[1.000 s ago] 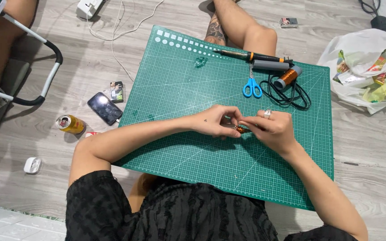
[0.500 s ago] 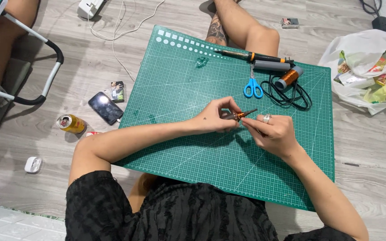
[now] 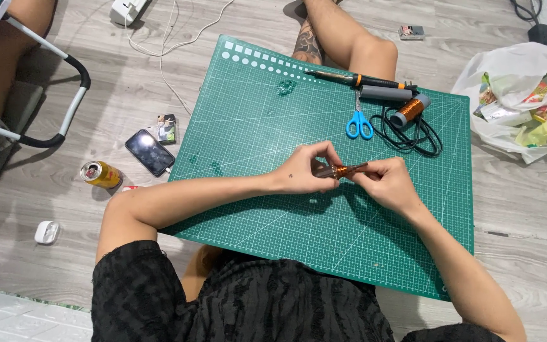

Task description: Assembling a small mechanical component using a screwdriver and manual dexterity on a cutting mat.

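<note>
Both hands point(image 3: 349, 177) pinching copper-wound rod point(image 3: 343, 170) above green cutting mat point(image 3: 254, 126)

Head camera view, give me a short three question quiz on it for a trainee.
1. True or false: the scissors have red handles.
2. Which lies nearest the phone: A drink can, B wire spool, C plastic bag?
3. What do the left hand and right hand hold between them?

Key: 1 false, they are blue. 2 A. 3 A small rod wound with copper wire, above the green cutting mat.
</note>
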